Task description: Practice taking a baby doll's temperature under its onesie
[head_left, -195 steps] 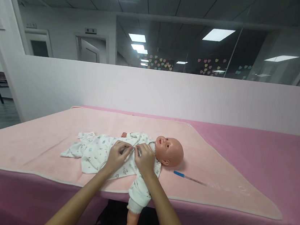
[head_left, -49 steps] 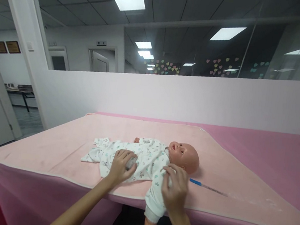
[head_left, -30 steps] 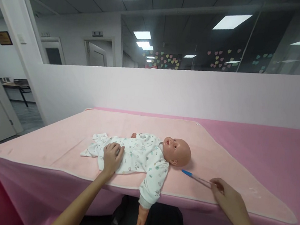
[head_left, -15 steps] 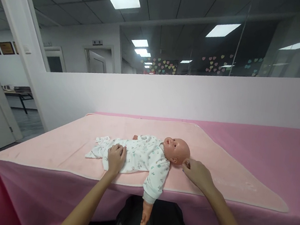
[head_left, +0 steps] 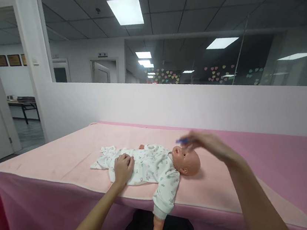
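Blue and slim, the pen [head_left: 181,141] sits in the right hand [head_left: 193,139], whose blurred fingers look gathered about it, one end poking out to their left. It should be light, stiff and smooth enough to roll, so the middle of its barrel is probably the best place to grip. Just below that hand lies the head of the doll [head_left: 190,164]; the gap between them is hard to judge. Further left, the left hand [head_left: 123,169] rests with bent fingers on the patterned suit [head_left: 147,168], over the doll's lower body; whether it pinches any fabric, I cannot tell. That fabric looks soft and thin, likely to bunch or slide. The bare head looks firm and rather slippery, so the doll is best held under neck and trunk. Below and right of the left hand, one arm [head_left: 157,229] dangles past the near edge of the blanket [head_left: 61,156], likely to swing.
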Available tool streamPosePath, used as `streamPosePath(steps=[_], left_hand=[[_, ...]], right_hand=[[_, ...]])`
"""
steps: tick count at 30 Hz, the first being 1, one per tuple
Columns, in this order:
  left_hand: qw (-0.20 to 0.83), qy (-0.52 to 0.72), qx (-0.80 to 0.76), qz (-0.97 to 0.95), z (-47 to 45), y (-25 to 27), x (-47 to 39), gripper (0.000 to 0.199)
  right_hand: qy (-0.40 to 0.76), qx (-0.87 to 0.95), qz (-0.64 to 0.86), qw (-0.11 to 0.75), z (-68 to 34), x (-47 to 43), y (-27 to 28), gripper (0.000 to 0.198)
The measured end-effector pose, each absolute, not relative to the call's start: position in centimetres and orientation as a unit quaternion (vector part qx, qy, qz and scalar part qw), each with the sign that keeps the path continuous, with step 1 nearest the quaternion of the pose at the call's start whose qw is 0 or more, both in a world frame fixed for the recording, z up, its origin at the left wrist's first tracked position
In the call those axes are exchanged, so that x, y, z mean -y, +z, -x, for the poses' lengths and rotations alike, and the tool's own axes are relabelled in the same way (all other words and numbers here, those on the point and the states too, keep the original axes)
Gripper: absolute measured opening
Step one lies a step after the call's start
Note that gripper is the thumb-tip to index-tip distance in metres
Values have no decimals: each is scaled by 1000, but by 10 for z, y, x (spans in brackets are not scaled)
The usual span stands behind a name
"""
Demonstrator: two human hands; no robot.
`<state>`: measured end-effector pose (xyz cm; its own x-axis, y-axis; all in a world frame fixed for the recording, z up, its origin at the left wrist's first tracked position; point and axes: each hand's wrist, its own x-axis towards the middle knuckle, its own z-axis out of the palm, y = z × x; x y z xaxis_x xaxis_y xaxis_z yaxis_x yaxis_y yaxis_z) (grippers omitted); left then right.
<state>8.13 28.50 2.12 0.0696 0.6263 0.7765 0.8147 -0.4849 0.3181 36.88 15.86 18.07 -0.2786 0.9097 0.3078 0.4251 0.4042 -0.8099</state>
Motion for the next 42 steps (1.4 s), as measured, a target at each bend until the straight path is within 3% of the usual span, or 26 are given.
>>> streamPosePath(steps=[3,7,9,14,20,23,26,28,33,37,42], left_hand=[[102,-466,499,723,-82,22,-284,30],[102,-466,501,722,-83,22,-284,31],[102,-464,502,723,-83,22,-285,31],[103,-462,500,725,-81,21,-287,32],[106,-464,497,726,-82,23,-285,29],[104,-477,496,718,-84,23,-282,28],[75,-509,512,688,-84,25,-283,32],[36,-529,541,653,-85,30,-286,39],[-31,-554,528,643,-111,58,-290,40],[16,-487,421,765,-167,69,-283,28],[107,-403,384,823,-215,47,-273,17]], right_hand=[[255,736,394,488,-352,-161,202,51],[228,770,401,441,-331,-170,191,49],[184,778,395,453,-326,-174,187,44],[63,755,440,482,-320,-178,186,53],[212,742,475,423,-327,-153,168,46],[366,738,454,340,-341,-136,131,42],[490,631,449,400,-373,-132,92,44],[490,547,489,471,-398,-137,69,44],[528,487,533,448,-424,-156,22,38],[495,471,554,476,-422,-162,9,27],[450,434,594,506,-436,-161,14,24]])
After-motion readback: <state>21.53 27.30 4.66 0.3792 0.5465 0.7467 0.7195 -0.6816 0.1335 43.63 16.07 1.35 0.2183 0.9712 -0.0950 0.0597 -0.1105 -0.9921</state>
